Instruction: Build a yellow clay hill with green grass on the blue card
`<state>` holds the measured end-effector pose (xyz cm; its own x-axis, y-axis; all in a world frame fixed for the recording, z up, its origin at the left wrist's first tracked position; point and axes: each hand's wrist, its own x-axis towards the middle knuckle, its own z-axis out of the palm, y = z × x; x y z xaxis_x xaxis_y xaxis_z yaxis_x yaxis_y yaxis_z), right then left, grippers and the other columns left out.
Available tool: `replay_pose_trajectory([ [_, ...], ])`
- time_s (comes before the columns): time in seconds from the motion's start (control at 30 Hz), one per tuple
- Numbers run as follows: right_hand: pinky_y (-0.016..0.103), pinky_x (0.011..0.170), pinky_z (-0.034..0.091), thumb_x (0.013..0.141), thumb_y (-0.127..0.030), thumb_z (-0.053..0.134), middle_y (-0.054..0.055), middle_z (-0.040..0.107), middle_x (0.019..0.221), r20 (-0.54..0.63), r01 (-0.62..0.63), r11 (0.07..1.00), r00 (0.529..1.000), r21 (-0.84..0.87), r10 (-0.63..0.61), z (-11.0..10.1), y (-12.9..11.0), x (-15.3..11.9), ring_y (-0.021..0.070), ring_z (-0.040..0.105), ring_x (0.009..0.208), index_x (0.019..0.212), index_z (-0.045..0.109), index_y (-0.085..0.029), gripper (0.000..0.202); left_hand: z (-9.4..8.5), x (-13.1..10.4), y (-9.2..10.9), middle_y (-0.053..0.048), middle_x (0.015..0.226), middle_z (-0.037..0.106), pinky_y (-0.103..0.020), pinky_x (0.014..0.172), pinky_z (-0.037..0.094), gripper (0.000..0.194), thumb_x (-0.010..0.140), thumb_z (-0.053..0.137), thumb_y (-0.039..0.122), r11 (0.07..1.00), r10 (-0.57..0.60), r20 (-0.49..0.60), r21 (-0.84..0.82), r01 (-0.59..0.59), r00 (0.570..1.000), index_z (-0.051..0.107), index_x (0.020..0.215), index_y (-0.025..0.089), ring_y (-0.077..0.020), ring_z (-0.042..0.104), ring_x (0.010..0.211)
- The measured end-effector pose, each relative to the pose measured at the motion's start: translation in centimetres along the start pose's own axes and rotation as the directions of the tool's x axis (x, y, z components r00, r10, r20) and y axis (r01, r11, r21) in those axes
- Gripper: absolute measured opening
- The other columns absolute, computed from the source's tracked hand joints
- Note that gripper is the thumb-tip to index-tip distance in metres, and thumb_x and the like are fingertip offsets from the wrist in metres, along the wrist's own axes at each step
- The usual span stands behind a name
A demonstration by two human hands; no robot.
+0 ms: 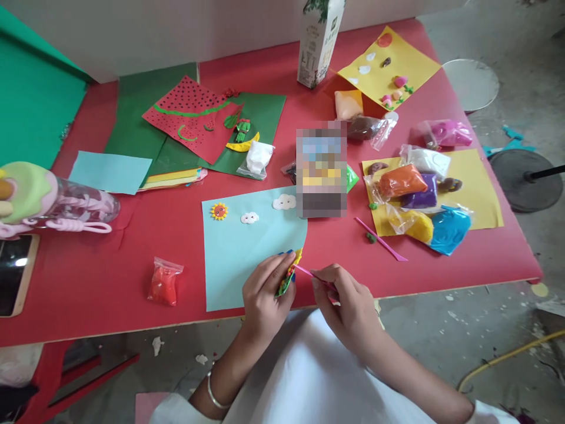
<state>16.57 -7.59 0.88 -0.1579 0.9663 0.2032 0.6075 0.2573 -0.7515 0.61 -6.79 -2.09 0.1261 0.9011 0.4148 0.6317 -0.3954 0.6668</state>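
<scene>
Between the fingers of my left hand [269, 291] is a small clay piece [289, 277] in yellow, red, green and blue. My right hand [346, 297] pinches a thin pink modelling tool [304, 270], its tip at the clay piece. Both hands are over the near edge of the table. Partly under my left hand lies a light blue sheet [247, 253], bearing a clay sun [219, 211] and two white clay clouds [285, 202]. A second pink clay tool [382, 240] rests to the right, beside a dark green clay lump [371, 238].
Bagged clay in several colours [406, 182] lies on a yellow sheet at right. A red clay bag [165, 282], phone [16, 274] and bottle [83, 200] are at left. Behind stand a carton [318, 44] and a watermelon picture [189, 118]. One item in the middle is blurred.
</scene>
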Motion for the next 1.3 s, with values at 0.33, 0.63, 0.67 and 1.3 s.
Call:
replay_pose_trajectory([
  [0.33, 0.021, 0.054, 0.047, 0.094, -0.011, 0.046, -0.001, 0.057, 0.076, -0.053, -0.013, 1.0, 0.999, -0.028, 0.012, 0.23, -0.1, 0.27, 0.0113, 0.058, 0.063, 0.093, 0.047, -0.024, 0.013, 0.04, -0.05, -0.01, -0.005, 0.11, 0.072, -0.029, 0.091, 0.057, 0.047, 0.09, 0.051, 0.009, 1.0, 0.017, -0.008, 0.019, -0.017, 1.0, 0.057, 0.134, 0.026, -0.0173, 0.069, 0.102],
  [0.63, 0.021, 0.052, 0.045, 0.095, -0.015, 0.045, -0.002, 0.055, 0.072, -0.015, -0.136, 0.991, 0.991, 0.017, 0.136, 0.16, 0.05, 0.17, 0.0109, 0.058, 0.06, 0.084, 0.044, -0.024, 0.015, -0.01, -0.09, 0.05, -0.004, 0.11, 0.073, -0.028, 0.092, 0.056, 0.048, 0.091, 0.05, 0.011, 0.998, 0.02, -0.01, 0.059, -0.02, 1.0, 0.055, 0.136, 0.027, -0.0177, 0.07, 0.101],
  [0.67, 0.021, 0.052, 0.045, 0.095, -0.015, 0.045, -0.002, 0.054, 0.072, -0.009, -0.143, 0.99, 0.99, 0.016, 0.143, 0.14, 0.12, 0.15, 0.0105, 0.057, 0.059, 0.084, 0.044, -0.024, 0.015, -0.01, -0.1, 0.04, -0.005, 0.11, 0.073, -0.028, 0.092, 0.056, 0.048, 0.091, 0.05, 0.011, 0.998, 0.021, -0.01, 0.06, -0.02, 1.0, 0.055, 0.136, 0.027, -0.0177, 0.07, 0.101],
  [1.3, 0.019, 0.045, 0.042, 0.094, -0.019, 0.049, -0.002, 0.06, 0.068, -0.043, -0.184, 0.983, 0.982, 0.004, 0.184, -0.37, 0.35, 0.25, 0.0086, 0.05, 0.049, 0.082, 0.045, -0.024, 0.014, 0.06, -0.14, 0.06, -0.007, 0.109, 0.074, -0.03, 0.093, 0.056, 0.049, 0.088, 0.053, 0.007, 0.986, 0.085, 0.019, 0.142, -0.087, 0.996, 0.056, 0.134, 0.021, -0.0191, 0.07, 0.101],
])
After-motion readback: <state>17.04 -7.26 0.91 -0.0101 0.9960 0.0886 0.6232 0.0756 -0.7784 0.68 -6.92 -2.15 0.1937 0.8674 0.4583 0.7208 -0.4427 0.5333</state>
